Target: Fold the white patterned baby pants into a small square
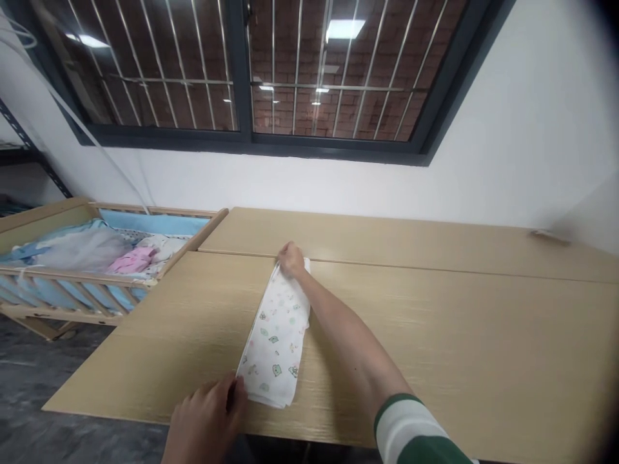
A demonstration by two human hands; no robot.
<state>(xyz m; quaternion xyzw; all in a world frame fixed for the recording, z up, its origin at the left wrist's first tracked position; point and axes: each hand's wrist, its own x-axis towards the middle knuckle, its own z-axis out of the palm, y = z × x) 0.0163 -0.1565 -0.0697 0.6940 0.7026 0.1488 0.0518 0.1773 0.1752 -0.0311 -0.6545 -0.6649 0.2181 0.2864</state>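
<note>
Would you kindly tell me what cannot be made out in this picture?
In the head view:
Underside of the patterned cloth: hidden by its upper side.
Part of its far end: covered by the right hand.
Forearm behind the left hand: cut off by the bottom edge.
Crib: cut off by the left edge.

the folded cloth at the centre looks to me, over the feed, like thin, matt, soft fabric. i read the tabletop under it as wood or wood-look board, smooth with a satin sheen. left of frame, i see plain smooth wood on the cot, with sheer netting inside. along the top, shiny metal bars show through glossy window glass; the wall looks matt and painted.
</note>
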